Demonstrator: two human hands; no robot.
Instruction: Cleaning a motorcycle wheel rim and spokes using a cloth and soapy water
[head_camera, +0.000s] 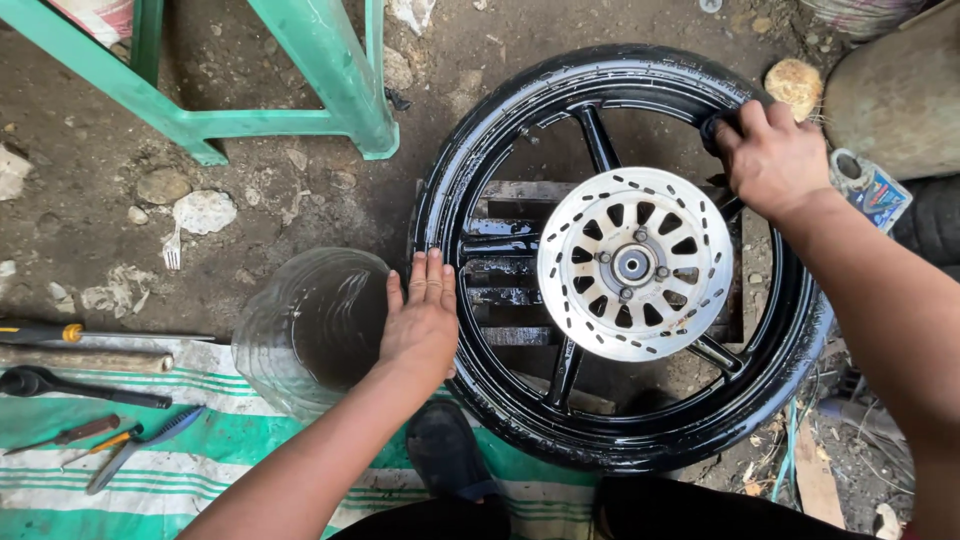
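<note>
Both hands worked a glossy black motorcycle wheel (560, 400) that lay flat on dark slats over the dirt ground (290, 190). Its silver brake disc (634, 263), ringed with slots and small holes, faced up. The left hand (422, 318) pressed open and flat against the wet rim. The right hand (772, 158) curled over the far rim, seemingly gripping a dark rag (717, 125).
</note>
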